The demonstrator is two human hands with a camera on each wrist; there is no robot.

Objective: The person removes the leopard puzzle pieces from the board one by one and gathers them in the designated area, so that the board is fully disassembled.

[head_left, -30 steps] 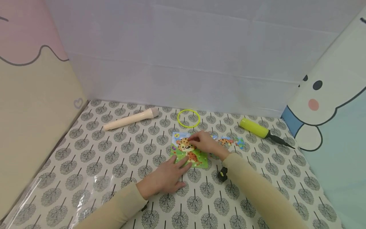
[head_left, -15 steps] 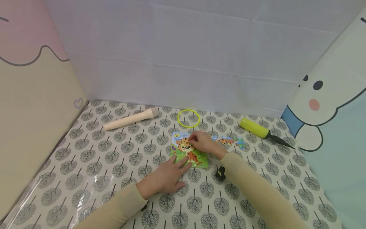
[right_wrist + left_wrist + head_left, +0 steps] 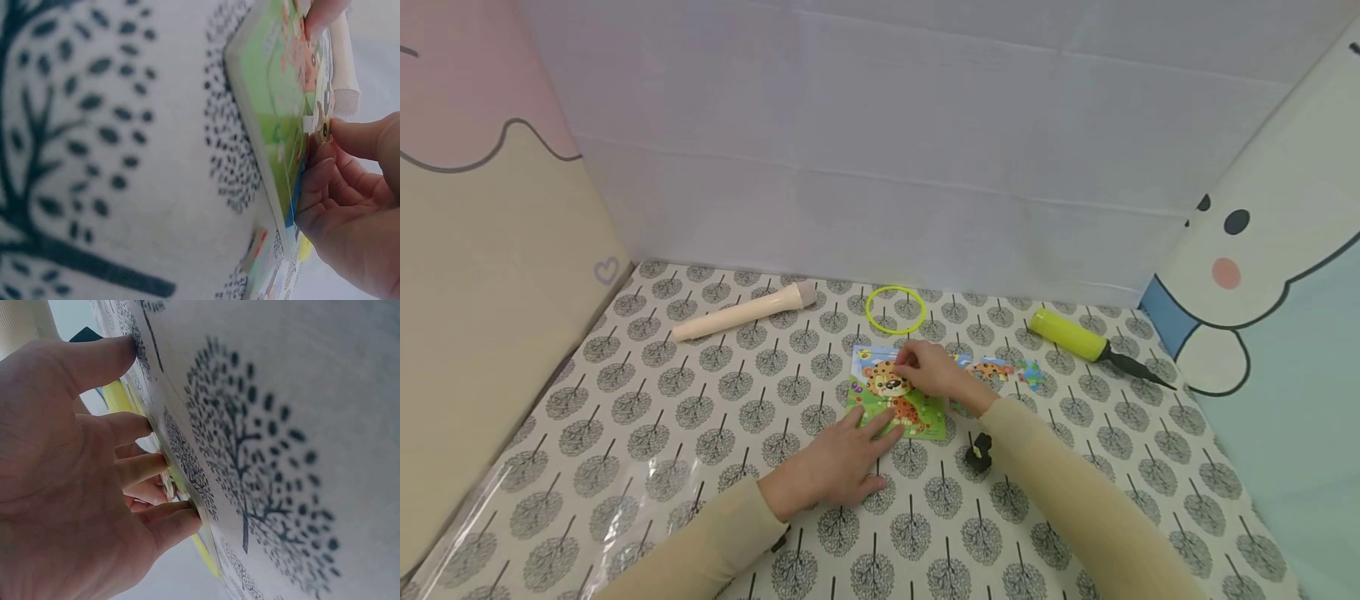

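Steadying the puzzle board [image 3: 934, 430], frame centre: left hand [image 3: 833, 463], fingers spread, fingertips at the board's lower part. Right hand [image 3: 931, 371] pinches a leopard-face piece [image 3: 324, 111], one edge raised, over the upper part. Seating not verifiable. Judged best: match the printed lines, lower level, press flat without shifting neighbours. Spare pieces [image 3: 991, 369] lie right of centre.

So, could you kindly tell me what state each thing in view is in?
Puzzle board: lying picture side up
Puzzle piece: pinched by the right hand
Loose pieces: lying beside the board
Left hand: spread, touching the board
Microphone: lying on its side
Ring: lying flat
Pump: lying on its side
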